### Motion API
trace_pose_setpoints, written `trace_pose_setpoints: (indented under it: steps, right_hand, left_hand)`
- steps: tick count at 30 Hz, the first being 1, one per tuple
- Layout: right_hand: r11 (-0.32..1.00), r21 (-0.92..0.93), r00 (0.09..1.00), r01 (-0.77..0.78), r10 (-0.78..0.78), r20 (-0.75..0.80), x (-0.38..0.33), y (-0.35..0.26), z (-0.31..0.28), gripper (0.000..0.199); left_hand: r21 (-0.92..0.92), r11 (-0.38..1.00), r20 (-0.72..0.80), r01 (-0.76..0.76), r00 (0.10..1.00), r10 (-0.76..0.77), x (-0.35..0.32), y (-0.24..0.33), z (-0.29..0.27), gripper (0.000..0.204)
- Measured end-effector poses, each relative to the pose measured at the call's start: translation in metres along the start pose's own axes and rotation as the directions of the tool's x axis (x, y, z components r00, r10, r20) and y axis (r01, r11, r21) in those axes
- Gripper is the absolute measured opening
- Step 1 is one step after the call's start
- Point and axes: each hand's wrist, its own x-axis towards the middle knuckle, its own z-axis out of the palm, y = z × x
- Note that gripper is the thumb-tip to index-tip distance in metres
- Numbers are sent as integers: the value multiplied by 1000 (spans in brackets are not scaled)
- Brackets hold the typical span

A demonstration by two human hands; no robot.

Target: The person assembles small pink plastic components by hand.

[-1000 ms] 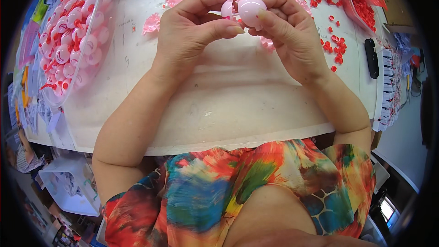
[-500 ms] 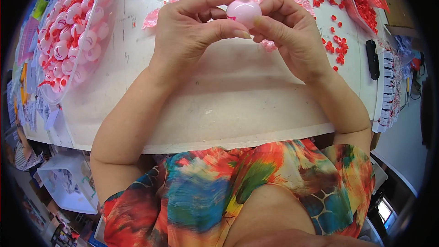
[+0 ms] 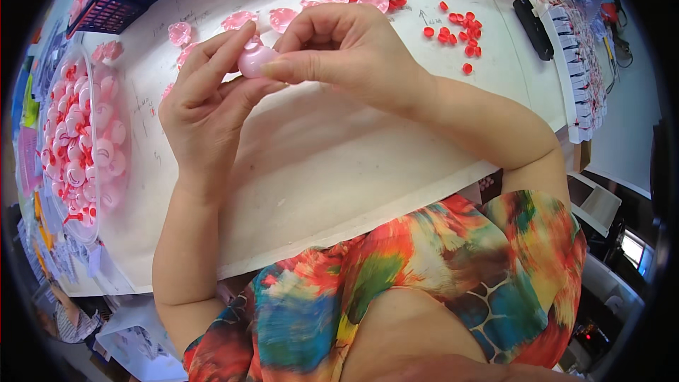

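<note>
Left hand and right hand pinch glossy pink plastic ball from opposite sides above white worktable, likely to steady round surface; red caps lie loose at right, seemingly for easy reach.

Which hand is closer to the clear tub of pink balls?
Left: the left hand is right of the tub, apart from it; the right hand is farther right, beyond the left.

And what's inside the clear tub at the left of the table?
The tub holds a heap of pale pink balls with red pieces among them. Its floor and whatever lies deeper under the top layer are covered.
</note>
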Motion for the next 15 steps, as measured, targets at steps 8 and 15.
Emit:
trace_pose_setpoints:
  steps: [8, 15]
  right_hand:
    - [913, -406, 971, 34, -127, -204, 21, -46, -44, 21]
    - [487, -869, 993, 85, 29, 114, 3, -53, -27, 14]
  left_hand:
    - [-196, 961, -145, 196, 963, -227, 10, -10, -18, 35]
    - [-313, 914, -159, 259, 934, -319, 12, -10, -19, 35]
